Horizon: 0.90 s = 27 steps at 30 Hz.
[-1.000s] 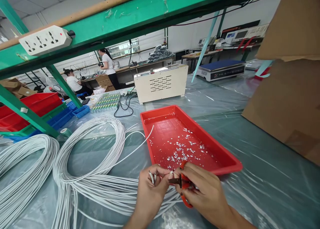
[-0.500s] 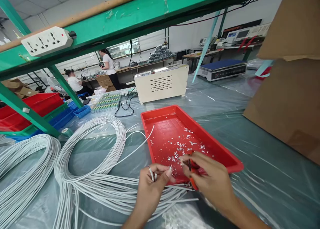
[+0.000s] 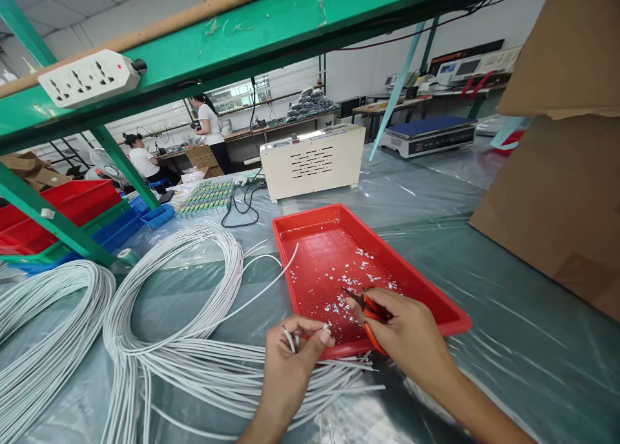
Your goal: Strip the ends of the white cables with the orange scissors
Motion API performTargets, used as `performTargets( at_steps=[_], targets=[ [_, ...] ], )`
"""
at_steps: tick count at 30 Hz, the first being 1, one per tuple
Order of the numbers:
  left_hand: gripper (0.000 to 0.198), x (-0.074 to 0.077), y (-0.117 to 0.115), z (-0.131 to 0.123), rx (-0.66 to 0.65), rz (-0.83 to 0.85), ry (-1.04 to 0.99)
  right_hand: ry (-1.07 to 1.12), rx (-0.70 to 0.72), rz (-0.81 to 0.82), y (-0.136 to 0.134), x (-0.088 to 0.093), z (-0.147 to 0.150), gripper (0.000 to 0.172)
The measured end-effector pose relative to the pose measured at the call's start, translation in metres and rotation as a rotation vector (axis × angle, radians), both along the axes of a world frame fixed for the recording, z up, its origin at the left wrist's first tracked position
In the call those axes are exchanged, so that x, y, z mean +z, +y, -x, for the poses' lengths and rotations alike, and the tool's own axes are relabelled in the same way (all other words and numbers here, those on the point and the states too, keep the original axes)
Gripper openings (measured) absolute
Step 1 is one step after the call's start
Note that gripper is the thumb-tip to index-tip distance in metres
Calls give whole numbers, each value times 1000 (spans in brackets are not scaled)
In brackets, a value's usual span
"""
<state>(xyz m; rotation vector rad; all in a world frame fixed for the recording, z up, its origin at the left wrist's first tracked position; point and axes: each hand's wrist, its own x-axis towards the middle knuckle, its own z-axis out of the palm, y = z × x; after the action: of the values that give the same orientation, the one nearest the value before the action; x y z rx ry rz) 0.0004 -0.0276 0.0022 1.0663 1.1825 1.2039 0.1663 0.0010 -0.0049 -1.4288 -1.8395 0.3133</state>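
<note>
Here, only the head view is given, and it looks down over a desk [image 3: 508, 341] covered in clear plastic film.

At the lower centre of the frame, the left hand [image 3: 290, 366] is closed in a pinch. Two thin wire ends [image 3: 289, 337] are gripped between thumb and fingers, with the tips pointing up and free of the palm, seemingly so that they can be reached by a tool. Just to its right, the right hand [image 3: 411, 341] is curled around the orange handles of small cutters [image 3: 369, 310]. The dark nose is aimed to the upper left and lies over the near part of a red tray [image 3: 314, 212]. Whether the blades are parted cannot be told.

The tray is shallow and sits right behind both hands. Only small white scraps [image 3: 361, 277] are held in it, scattered mostly across its near half, which suggests it is kept close to catch offcuts. The held ends belong to the white cables [image 3: 203, 366] that are fanned out below the tray and looped into large coils at the left of the frame.

Further back, a cream machine [image 3: 312, 160] is seen at the centre and a weighing scale [image 3: 429, 134] at the upper right. A large cardboard box [image 3: 566, 192] fills the right edge. At the left, red and blue bins [image 3: 72, 205] are stacked under a green frame, on which a white power strip [image 3: 90, 76] is mounted. Two other people are at work in the far background.
</note>
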Motion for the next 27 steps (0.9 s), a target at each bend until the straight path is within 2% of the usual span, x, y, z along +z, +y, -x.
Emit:
performTargets(
  at_steps=[3,6,14,21,27],
  targets=[
    [17,0,0,-1,18,-6,13,285,199,80,-7,7,7,12],
    [16,0,0,-1,29,-24,44,391,283,122,-16,13,15,12],
    [14,2,-4,-6,21,-68,63,421,293,100,-23,13,21,12],
    [15,0,-3,-8,36,-64,91,357,292,55,-24,6,22,15],
    [15,-1,-6,-11,-3,-81,61,288,251,-36,-24,0,25,6]
  ],
)
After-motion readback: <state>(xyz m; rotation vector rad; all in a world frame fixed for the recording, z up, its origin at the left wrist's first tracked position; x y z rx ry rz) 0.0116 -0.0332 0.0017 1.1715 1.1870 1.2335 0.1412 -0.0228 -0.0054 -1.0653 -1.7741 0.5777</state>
